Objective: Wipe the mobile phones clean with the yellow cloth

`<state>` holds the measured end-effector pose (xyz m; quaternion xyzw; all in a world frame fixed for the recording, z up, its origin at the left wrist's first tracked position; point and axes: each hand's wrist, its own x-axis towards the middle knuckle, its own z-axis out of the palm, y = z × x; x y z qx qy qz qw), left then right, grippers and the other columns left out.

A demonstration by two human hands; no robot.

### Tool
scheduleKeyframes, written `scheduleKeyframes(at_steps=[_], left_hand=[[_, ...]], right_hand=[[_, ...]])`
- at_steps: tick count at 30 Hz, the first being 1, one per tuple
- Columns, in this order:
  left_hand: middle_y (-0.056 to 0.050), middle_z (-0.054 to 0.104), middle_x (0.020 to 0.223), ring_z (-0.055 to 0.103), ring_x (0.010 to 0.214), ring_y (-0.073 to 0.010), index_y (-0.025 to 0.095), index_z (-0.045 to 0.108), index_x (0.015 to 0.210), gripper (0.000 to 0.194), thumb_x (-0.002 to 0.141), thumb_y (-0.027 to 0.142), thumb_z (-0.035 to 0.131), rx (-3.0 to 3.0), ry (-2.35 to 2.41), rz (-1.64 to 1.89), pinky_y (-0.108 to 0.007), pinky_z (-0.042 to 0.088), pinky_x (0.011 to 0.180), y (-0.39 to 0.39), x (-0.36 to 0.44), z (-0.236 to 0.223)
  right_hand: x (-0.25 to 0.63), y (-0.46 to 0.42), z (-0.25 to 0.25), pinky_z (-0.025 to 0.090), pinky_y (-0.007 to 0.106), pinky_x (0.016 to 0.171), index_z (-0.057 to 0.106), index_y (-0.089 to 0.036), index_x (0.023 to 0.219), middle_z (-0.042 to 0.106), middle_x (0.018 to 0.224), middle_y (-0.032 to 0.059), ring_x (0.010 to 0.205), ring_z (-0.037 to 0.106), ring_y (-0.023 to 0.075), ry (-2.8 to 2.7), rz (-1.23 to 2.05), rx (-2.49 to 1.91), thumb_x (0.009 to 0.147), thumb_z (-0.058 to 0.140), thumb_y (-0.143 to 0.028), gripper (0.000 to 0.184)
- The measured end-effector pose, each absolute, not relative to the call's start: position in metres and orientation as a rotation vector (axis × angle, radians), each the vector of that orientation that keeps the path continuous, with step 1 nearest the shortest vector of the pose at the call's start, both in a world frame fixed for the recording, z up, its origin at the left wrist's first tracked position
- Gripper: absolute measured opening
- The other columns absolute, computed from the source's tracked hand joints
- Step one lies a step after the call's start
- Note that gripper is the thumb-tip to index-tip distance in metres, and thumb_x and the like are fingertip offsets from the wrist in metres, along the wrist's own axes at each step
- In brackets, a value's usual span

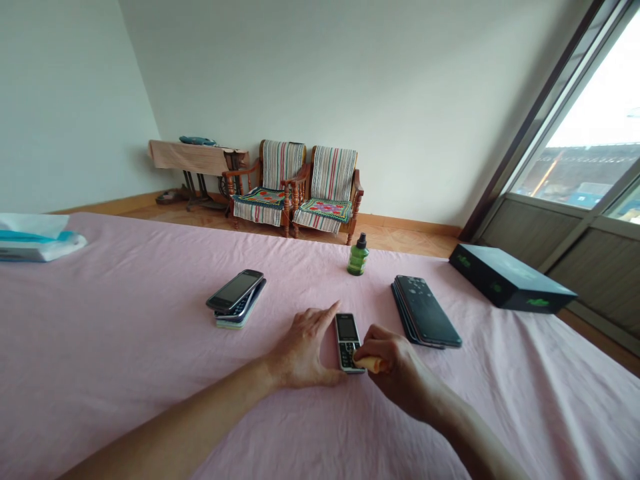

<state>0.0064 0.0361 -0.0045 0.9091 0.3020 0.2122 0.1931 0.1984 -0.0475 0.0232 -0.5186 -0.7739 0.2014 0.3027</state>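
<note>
A bar-style mobile phone with a dark screen and a keypad lies face up on the pink cloth. Along its left side rests my left hand, thumb and forefinger stretched out near its bottom and top ends; whether they press on it I cannot tell. My right hand is closed around a folded yellow cloth, its tip against the lower right of the keypad. A green bottle with a black cap stands beyond the phone. Left of my hands is a small stack of older phones; to the right, a stack of smartphones.
The pink cloth covers the wide surface before me. A black box sits at the right edge, a tissue pack at the far left. Beyond stand two wooden armchairs and a covered sewing table. A window is on the right.
</note>
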Motion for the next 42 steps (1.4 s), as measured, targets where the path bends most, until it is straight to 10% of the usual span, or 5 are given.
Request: scheduleKeyframes(at_steps=[42], left_hand=[[-0.015,0.047,0.137,0.045,0.121,-0.0346,0.021,0.018,0.147,0.112,0.06,0.061,0.077,2.558,0.822,0.635,-0.05,0.033,0.101,0.035,0.006,-0.004]], right_hand=[[0.2,-0.046,0.015,0.038,0.019,0.061,0.07,-0.02,0.076,0.056,0.078,0.0005,0.069,0.056,0.0093,-2.041,0.578,-1.337,0.068,0.049,0.009,0.037]])
